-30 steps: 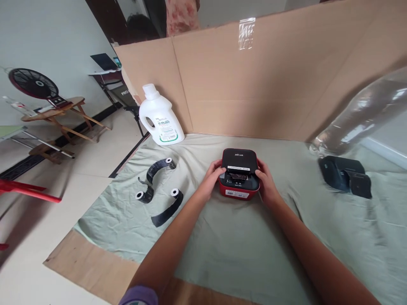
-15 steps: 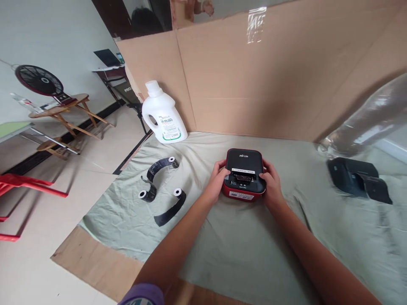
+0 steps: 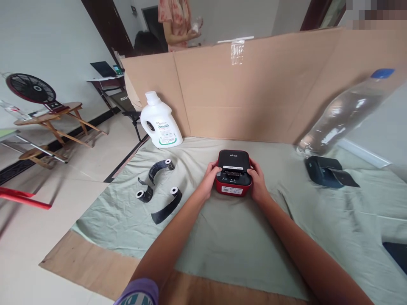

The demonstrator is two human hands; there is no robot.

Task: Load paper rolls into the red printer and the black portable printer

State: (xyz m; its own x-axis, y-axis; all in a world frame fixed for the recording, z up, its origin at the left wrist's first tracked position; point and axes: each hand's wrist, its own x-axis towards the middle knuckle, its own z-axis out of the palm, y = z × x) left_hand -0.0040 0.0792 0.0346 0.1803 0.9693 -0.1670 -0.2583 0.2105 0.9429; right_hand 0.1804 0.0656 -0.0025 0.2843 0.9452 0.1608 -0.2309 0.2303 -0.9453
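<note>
A small label printer (image 3: 234,160) with a black top and red sides sits on the pale green cloth (image 3: 241,237). My left hand (image 3: 210,179) grips its left side, the thumb resting on the top edge. On the opposite side my right hand (image 3: 258,181) holds it the same way, thumb near the front slot. The fingers behind the printer's sides are partly hidden. Left of it lie three partly unrolled black rolls on white cores: an upper roll (image 3: 160,167), a lower-left roll (image 3: 144,193) and a lower roll (image 3: 168,206).
A white detergent bottle (image 3: 161,123) stands at the back left against a cardboard wall (image 3: 235,93). To the right are a dark device (image 3: 327,171) and a large clear bottle (image 3: 343,112). Behind the cardboard stands a person (image 3: 176,25). A fan (image 3: 32,88) rests on a wooden stool.
My view has tilted up and turned slightly right, showing more of the person and the clear bottle's blue cap. Both hands stay on the printer, which remains on the cloth.
</note>
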